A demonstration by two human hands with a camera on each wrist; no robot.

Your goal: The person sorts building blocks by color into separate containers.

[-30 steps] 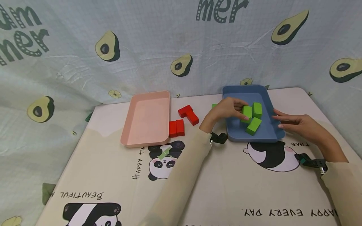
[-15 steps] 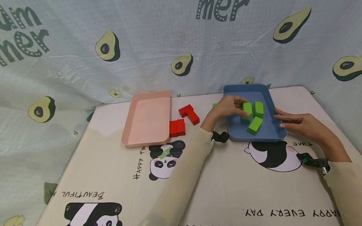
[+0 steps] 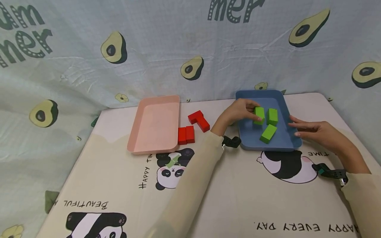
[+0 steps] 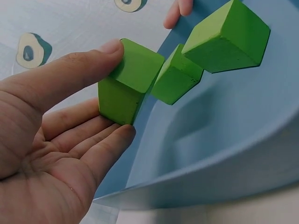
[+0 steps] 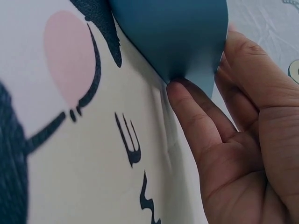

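My left hand (image 3: 239, 110) pinches a green block (image 4: 135, 67) between thumb and fingertips over the left part of the blue tray (image 3: 279, 140). The left wrist view shows the thumb on one side and the fingers below. Two other green blocks lie in the tray: one (image 3: 272, 116) to the right of the pinched one, another (image 3: 268, 133) nearer the front. My right hand (image 3: 324, 135) is at the tray's right wall, fingers extended. In the right wrist view its fingertips (image 5: 180, 93) touch the outer wall (image 5: 187, 46) near the base.
A pink tray (image 3: 156, 125) stands on the left of the table. Right beside it, several red blocks (image 3: 186, 135) lie on the printed tablecloth (image 3: 238, 198). A hanging cloth (image 3: 154, 39) with avocado prints rises behind both trays.
The left hand has shifted slightly up and left with its green block, widening the gap to the other two. A green bit behind the left hand no longer shows. The right hand stays at the tray.
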